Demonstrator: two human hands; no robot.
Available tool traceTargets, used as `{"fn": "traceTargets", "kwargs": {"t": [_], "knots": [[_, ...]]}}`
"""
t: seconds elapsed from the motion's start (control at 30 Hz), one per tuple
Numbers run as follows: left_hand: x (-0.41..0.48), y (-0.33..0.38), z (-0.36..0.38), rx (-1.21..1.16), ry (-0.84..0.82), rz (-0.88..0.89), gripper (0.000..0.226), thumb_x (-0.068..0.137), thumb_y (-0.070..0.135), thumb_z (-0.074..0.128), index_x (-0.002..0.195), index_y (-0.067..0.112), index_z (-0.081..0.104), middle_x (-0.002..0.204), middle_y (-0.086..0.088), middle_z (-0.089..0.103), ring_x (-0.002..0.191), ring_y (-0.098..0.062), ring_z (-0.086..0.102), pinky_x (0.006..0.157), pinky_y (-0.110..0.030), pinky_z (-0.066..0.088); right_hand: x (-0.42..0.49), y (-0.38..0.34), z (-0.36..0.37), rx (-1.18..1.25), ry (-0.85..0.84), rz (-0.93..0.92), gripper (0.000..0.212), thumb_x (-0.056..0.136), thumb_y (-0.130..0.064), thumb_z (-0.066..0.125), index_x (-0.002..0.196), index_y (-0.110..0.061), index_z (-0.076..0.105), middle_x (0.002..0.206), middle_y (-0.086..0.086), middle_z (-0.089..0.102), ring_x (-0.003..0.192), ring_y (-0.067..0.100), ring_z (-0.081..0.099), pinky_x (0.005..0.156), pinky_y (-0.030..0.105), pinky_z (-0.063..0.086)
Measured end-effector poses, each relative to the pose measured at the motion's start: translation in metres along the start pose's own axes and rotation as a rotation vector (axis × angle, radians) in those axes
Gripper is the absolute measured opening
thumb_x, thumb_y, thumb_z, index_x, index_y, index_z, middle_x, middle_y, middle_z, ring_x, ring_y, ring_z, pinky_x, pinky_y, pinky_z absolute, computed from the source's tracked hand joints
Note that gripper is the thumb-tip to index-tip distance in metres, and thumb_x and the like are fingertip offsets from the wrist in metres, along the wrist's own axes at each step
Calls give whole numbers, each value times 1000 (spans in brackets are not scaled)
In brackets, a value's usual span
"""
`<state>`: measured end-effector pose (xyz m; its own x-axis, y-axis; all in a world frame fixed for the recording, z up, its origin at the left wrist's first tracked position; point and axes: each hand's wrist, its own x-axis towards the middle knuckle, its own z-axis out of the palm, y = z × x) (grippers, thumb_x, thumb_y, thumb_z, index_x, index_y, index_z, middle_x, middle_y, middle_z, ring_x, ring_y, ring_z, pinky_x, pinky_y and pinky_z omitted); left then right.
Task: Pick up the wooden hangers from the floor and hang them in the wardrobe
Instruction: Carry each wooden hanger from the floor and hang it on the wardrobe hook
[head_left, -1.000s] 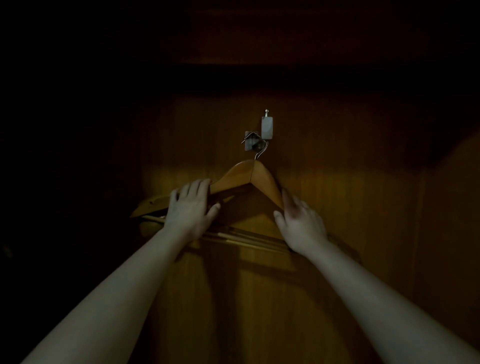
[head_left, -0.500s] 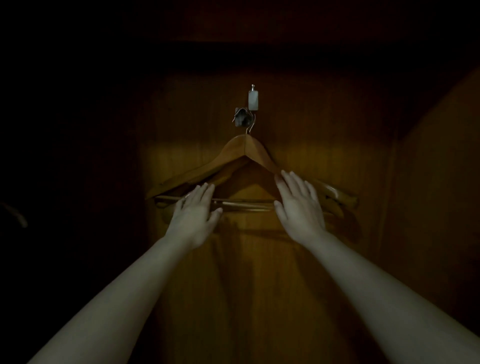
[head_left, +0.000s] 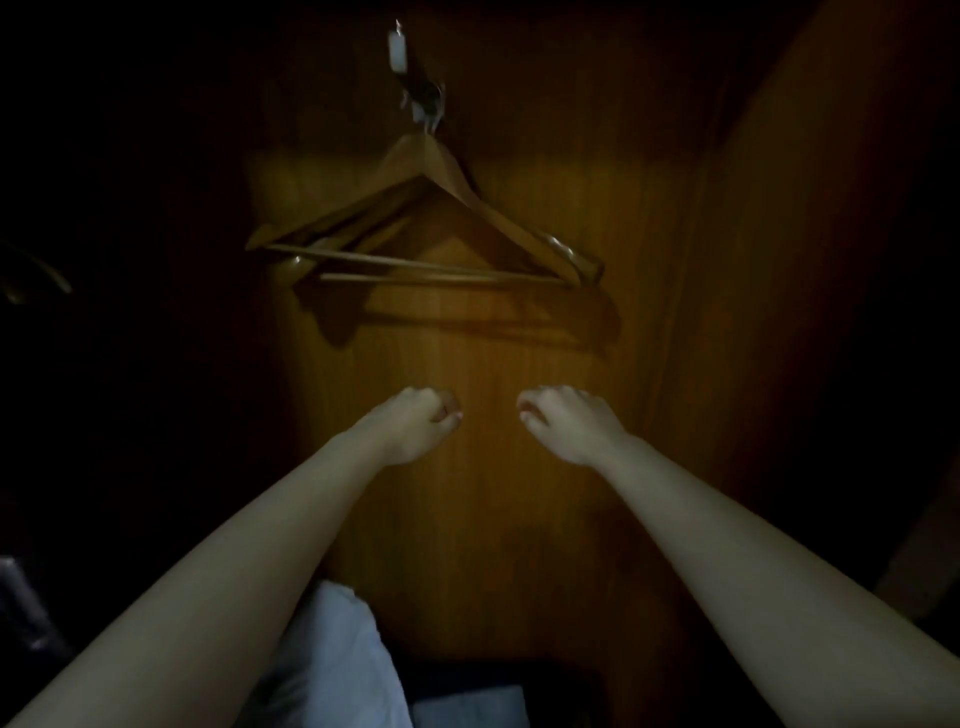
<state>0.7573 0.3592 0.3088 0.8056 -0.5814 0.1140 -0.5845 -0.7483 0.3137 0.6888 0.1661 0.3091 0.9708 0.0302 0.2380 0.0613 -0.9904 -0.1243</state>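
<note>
Wooden hangers (head_left: 498, 218) hang stacked from a small metal hook (head_left: 423, 104) on the wardrobe's brown back panel (head_left: 467, 519), their bars roughly level. My left hand (head_left: 415, 423) is well below them with its fingers curled in and nothing held. My right hand (head_left: 566, 421) is beside it, also curled and empty. Both hands are apart from the hangers. The scene is very dim.
The wardrobe's side wall (head_left: 810, 260) rises at the right. White fabric (head_left: 332, 660) lies at the bottom, with a dark gap beside it. A curved dark object (head_left: 36, 275), hard to make out, sits at the far left.
Both hands have let go of the hangers and dropped away from them, fingers curling in. The hangers now hang level on the hook. The view has tilted downward.
</note>
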Motion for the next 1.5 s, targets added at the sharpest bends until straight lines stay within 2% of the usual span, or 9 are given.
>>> {"fn": "traceTargets", "kwargs": {"t": [0.33, 0.53, 0.63, 0.73, 0.9, 1.0, 1.17, 1.33, 1.5], "knots": [[-116, 66, 156, -135, -471, 70, 25, 99, 26, 40, 116, 17, 57, 101, 1, 59, 94, -14, 56, 77, -24, 45, -212, 59, 95, 227, -435, 182, 28, 98, -28, 40, 115, -22, 61, 112, -1, 63, 103, 18, 59, 88, 37, 49], [-171, 105, 255, -150, -686, 162, 15, 97, 25, 44, 95, 29, 58, 92, 0, 62, 85, -19, 57, 83, -39, 46, -360, 99, 152, 314, -590, 368, 20, 95, -29, 42, 93, -24, 61, 99, -1, 64, 95, 21, 60, 83, 33, 46], [-198, 127, 302, -163, -804, 165, 14, 97, 31, 44, 97, 28, 58, 100, -7, 65, 93, -26, 61, 84, -41, 47, -434, 108, 176, 360, -643, 462, 25, 96, -22, 41, 106, -13, 62, 109, 3, 61, 97, 19, 57, 77, 24, 38], [-223, 152, 343, -211, -887, 130, 24, 96, 34, 47, 108, 19, 60, 108, -1, 64, 102, -17, 59, 91, -36, 48, -506, 115, 203, 409, -695, 656, 32, 97, -28, 40, 122, -15, 56, 127, 4, 54, 117, 24, 52, 90, 29, 40], [-260, 179, 402, -158, -996, 84, 22, 93, 31, 47, 103, 17, 61, 103, -2, 62, 99, -19, 59, 86, -31, 49, -621, 110, 230, 529, -750, 944, 28, 96, -24, 41, 114, -15, 60, 124, 8, 57, 110, 24, 56, 91, 31, 43], [-276, 191, 431, -122, -1045, 65, 23, 95, 27, 47, 102, 10, 60, 102, -8, 61, 98, -23, 58, 84, -32, 47, -680, 95, 241, 616, -749, 1177, 28, 96, -22, 42, 116, -16, 61, 123, 6, 59, 109, 23, 57, 91, 30, 45], [-284, 228, 469, -82, -1169, 81, 18, 96, 21, 45, 81, 12, 49, 76, -2, 50, 70, -14, 47, 65, -25, 39, -754, 68, 254, 835, -670, 1562, 28, 94, -14, 44, 111, -5, 65, 118, 11, 63, 101, 23, 57, 78, 24, 40], [-264, 287, 507, -24, -1290, 227, 18, 97, 21, 44, 82, 15, 53, 90, -7, 56, 87, -21, 53, 78, -29, 41, -784, 63, 257, 964, -452, 1856, 26, 94, -14, 47, 109, -5, 66, 116, 13, 65, 99, 23, 58, 84, 27, 42], [-210, 356, 542, 142, -1375, 427, 19, 97, 25, 42, 94, 13, 56, 103, -12, 59, 98, -24, 56, 87, -32, 44, -794, 77, 256, 1058, -240, 2096, 22, 94, -9, 45, 105, -2, 63, 96, 14, 64, 77, 17, 58, 66, 24, 46]]}}
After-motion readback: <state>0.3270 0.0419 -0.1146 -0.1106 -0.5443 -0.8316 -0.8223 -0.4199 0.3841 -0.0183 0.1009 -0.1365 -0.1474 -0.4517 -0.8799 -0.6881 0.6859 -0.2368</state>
